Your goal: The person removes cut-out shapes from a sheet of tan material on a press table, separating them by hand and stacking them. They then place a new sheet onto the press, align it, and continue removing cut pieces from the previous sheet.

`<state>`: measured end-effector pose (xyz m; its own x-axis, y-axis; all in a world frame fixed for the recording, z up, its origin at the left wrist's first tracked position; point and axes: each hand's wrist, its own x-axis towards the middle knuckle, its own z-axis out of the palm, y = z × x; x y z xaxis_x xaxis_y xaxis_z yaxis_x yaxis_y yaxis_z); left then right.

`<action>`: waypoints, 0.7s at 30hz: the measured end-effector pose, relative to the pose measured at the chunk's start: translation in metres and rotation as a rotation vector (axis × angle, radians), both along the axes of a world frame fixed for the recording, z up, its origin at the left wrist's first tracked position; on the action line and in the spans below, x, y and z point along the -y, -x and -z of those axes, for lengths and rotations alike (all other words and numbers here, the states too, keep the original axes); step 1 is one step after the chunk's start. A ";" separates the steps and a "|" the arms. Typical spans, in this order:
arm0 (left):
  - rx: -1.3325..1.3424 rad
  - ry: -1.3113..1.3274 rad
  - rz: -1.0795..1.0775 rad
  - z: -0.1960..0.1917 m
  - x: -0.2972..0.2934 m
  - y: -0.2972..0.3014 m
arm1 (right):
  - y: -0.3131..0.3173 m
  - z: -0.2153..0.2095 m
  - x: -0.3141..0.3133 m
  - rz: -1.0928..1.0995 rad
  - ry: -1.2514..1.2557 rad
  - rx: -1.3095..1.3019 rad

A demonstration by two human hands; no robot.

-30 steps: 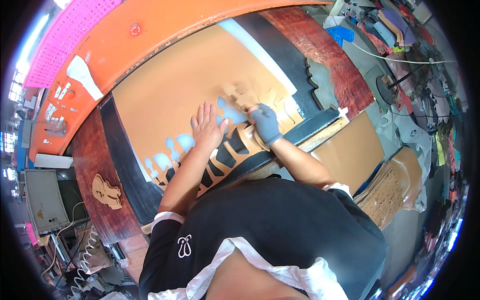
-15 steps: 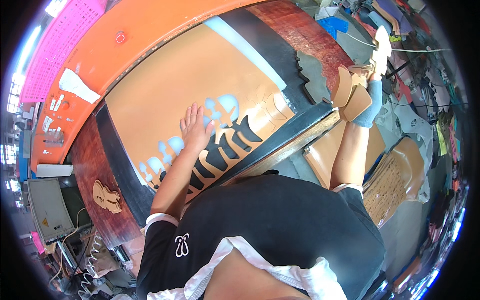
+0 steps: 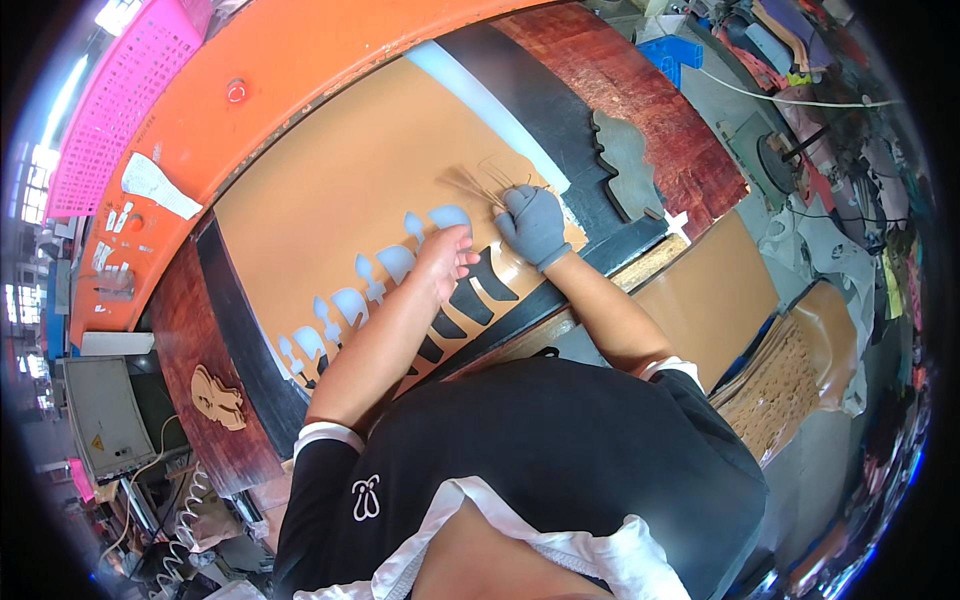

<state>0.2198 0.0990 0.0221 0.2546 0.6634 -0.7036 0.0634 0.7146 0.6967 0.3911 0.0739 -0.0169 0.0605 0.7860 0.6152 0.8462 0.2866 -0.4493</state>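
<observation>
A tan sheet (image 3: 330,150) lies across the bench, with a row of cut-out openings along its near edge, pale blue and black showing through. My right hand (image 3: 535,228), in a grey glove, is closed at the sheet's right part, fingers on a thin-walled outline frame (image 3: 480,185) that looks like a cutting die; motion smears its lines. My bare left hand (image 3: 448,262) hovers by the openings, fingers loosely curled and apart, with nothing visible in it. Curved black gaps (image 3: 493,275) show beside it.
An orange machine beam (image 3: 290,60) with a red button spans the far side. A grey wavy-edged piece (image 3: 625,165) lies on the bench at right; tan shaped pieces (image 3: 217,397) lie at left. Stacked tan sheets (image 3: 770,390) stand at my right, near a blue crate (image 3: 670,58).
My right hand has come from the far right, where it held tan cut pieces, onto the sheet; those pieces are gone from it. My left hand has moved right and its fingers have curled.
</observation>
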 end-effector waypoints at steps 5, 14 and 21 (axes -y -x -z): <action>0.042 0.041 0.252 0.002 -0.031 -0.013 | -0.005 -0.007 -0.001 0.018 0.049 -0.036; 0.171 -0.003 -0.176 0.001 -0.014 -0.026 | -0.004 -0.008 0.003 -0.069 0.049 -0.071; 0.390 0.054 -0.209 -0.006 -0.007 -0.031 | -0.012 -0.018 0.002 -0.160 0.170 -0.077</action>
<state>0.2508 0.1061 0.0280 0.3722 0.6938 -0.6165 -0.3463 0.7201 0.6013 0.4028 0.0722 0.0009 -0.0313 0.8812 0.4718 0.7578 0.3287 -0.5637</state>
